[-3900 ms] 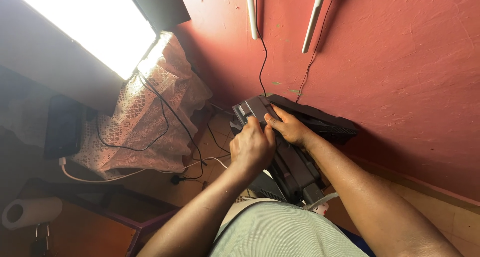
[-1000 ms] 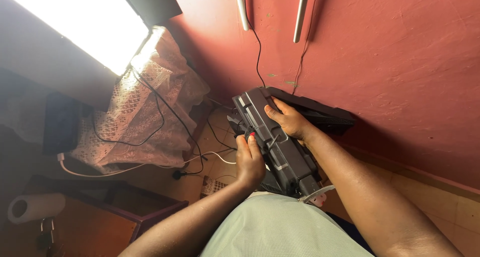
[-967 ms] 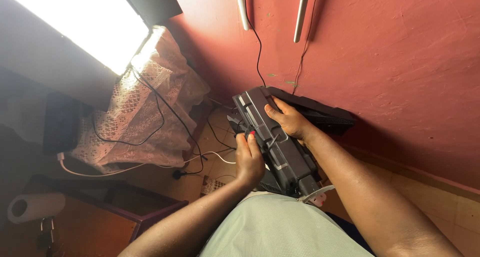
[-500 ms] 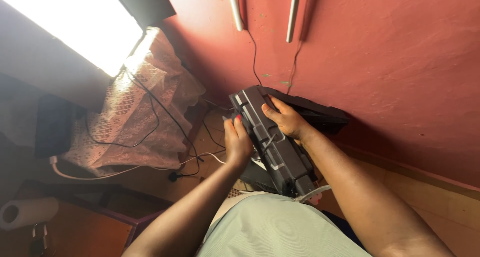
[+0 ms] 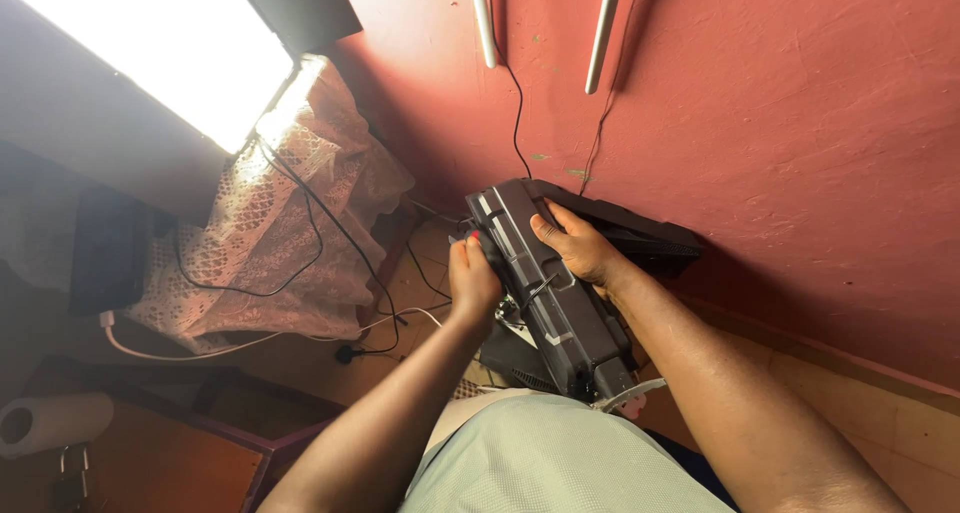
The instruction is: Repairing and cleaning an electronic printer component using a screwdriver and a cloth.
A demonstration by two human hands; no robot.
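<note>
A dark boxy device (image 5: 548,283) sits between both hands, close to the red wall (image 5: 800,123). The left hand (image 5: 472,278) wraps its left edge, fingers curled on it; the right hand (image 5: 575,248) lies on top with fingers spread, gripping the far side. Its long axis runs from the person's lap up-left toward the wall, top end farthest.

Two hands, the left hand (image 5: 472,278) and the right hand (image 5: 578,248), grip one dark grey device (image 5: 555,293). There are two pale rods (image 5: 484,18) on the red wall, one lace cloth (image 5: 290,213), one paper roll (image 5: 55,423) and one padlock (image 5: 70,473).
</note>
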